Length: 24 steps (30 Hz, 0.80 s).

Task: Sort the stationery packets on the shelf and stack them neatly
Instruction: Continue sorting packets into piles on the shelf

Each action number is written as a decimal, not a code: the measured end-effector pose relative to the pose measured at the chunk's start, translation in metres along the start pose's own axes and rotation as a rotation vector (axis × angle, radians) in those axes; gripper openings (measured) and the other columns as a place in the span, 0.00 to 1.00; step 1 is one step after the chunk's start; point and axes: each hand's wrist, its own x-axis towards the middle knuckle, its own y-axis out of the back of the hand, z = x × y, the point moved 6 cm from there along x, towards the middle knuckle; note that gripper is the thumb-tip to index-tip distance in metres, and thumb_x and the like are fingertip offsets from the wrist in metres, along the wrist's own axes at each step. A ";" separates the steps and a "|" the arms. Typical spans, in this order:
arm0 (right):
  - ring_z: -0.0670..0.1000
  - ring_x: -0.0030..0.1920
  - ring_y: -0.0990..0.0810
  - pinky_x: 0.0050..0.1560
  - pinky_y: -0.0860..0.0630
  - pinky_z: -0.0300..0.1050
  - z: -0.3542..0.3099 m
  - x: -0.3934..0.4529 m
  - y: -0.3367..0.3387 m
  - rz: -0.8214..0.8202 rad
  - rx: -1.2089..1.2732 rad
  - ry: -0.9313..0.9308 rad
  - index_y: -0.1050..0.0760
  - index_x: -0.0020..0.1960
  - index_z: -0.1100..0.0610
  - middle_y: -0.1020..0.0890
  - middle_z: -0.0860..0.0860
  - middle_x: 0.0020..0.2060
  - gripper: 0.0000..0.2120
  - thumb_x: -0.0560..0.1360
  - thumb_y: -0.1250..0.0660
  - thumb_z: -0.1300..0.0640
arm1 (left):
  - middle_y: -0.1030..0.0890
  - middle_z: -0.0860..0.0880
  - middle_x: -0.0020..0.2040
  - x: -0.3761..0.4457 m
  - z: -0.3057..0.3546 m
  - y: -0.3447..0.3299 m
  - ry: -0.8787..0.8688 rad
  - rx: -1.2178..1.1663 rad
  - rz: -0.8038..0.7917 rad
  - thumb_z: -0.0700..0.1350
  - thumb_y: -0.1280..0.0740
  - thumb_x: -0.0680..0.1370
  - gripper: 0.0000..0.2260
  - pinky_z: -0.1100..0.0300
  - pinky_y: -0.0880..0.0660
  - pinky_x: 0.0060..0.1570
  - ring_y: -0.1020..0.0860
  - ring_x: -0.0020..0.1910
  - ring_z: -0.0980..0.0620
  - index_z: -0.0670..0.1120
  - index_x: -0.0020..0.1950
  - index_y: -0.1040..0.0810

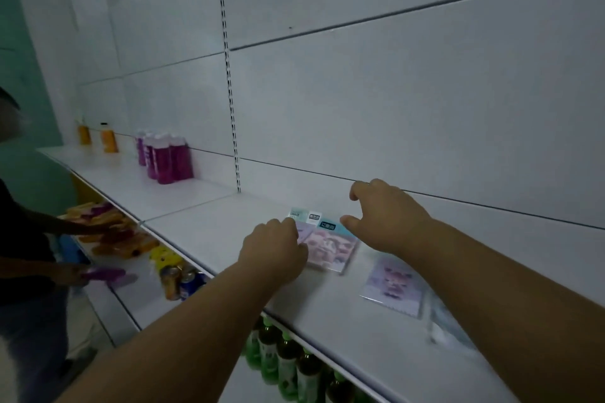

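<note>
- A white shop shelf [209, 232] carries a stack of stationery packets [330, 247], long axis running toward the back panel.
- The left hand [273, 247] grips the stack's left edge.
- The right hand [386, 216] hovers just right of it, fingers loosely curled, holding nothing.
- A loose packet [393, 285] lies right of the stack, nearer the right hand.

A shop: white shelving [203, 239] stocked with bottles [167, 159].

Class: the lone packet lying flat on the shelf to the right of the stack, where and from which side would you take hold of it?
The lone packet lies flat, so pinch its near edge, coming from the shelf's open front; thin and flat, it offers no grip from above.
</note>
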 end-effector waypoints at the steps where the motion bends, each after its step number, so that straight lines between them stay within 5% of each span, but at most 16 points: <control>1: 0.57 0.52 0.24 0.51 0.24 0.53 -0.002 0.004 -0.009 -0.016 0.000 -0.017 0.30 0.60 0.51 0.25 0.54 0.54 0.22 0.72 0.35 0.40 | 0.22 0.46 0.57 0.010 -0.009 -0.007 0.012 0.033 -0.015 0.55 0.38 0.77 0.16 0.53 0.27 0.53 0.25 0.54 0.45 0.48 0.60 0.27; 8: 0.57 0.52 0.24 0.48 0.27 0.50 -0.013 0.019 -0.045 -0.017 -0.054 -0.162 0.31 0.61 0.51 0.26 0.53 0.55 0.22 0.72 0.35 0.40 | 0.20 0.48 0.55 0.076 -0.046 -0.035 -0.010 0.095 -0.191 0.61 0.35 0.69 0.23 0.58 0.31 0.44 0.24 0.52 0.46 0.49 0.57 0.27; 13: 0.55 0.50 0.24 0.48 0.25 0.49 -0.024 0.020 -0.056 -0.079 -0.136 -0.344 0.31 0.60 0.52 0.25 0.54 0.54 0.23 0.72 0.35 0.39 | 0.22 0.45 0.56 0.101 -0.058 -0.040 -0.045 -0.088 -0.265 0.62 0.27 0.63 0.34 0.56 0.26 0.49 0.22 0.55 0.44 0.44 0.60 0.30; 18: 0.55 0.45 0.24 0.43 0.29 0.44 -0.040 0.008 -0.085 -0.204 -0.203 -0.525 0.26 0.55 0.55 0.19 0.56 0.53 0.24 0.73 0.41 0.37 | 0.17 0.43 0.45 0.112 -0.080 -0.023 -0.012 -0.677 -0.158 0.42 0.35 0.74 0.06 0.58 0.26 0.38 0.19 0.43 0.45 0.42 0.47 0.21; 24: 0.57 0.56 0.21 0.55 0.29 0.46 -0.056 0.013 -0.098 -0.268 -0.206 -0.713 0.25 0.62 0.53 0.19 0.54 0.58 0.28 0.69 0.38 0.37 | 0.18 0.48 0.46 0.105 -0.092 0.019 0.002 -1.403 -0.102 0.43 0.30 0.75 0.08 0.49 0.18 0.43 0.17 0.42 0.48 0.54 0.48 0.27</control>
